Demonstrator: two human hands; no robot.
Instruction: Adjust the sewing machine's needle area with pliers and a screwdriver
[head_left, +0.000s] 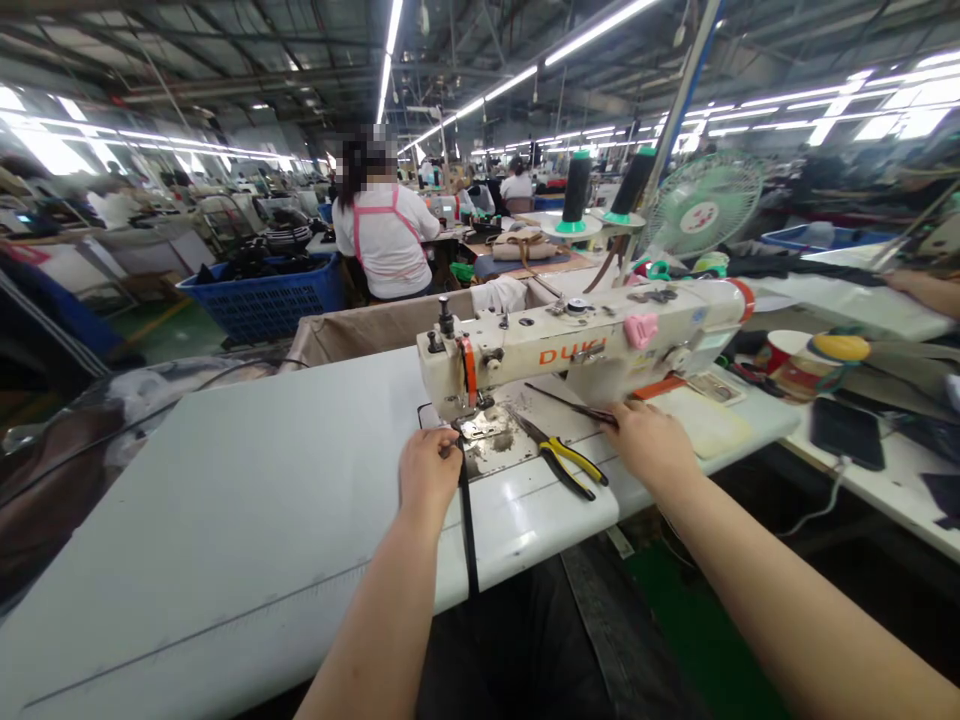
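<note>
Left hand (pixel 430 466) pinching black strap (pixel 468 530), fingers closed, beside needle plate (pixel 484 428)

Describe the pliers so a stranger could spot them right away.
Find the white sewing machine with orange lettering on the pale table. The pliers lie in front of its arm, between the left hand and right hand, jaws angled toward the needle plate. Yellow-and-black handles set them apart from the thin dark tool at the right hand and the black strip at the left.

A sewing workshop is stretching out, a sewing machine (pixel 592 345) standing centrally, people (pixel 390 235) working upper left.
</note>
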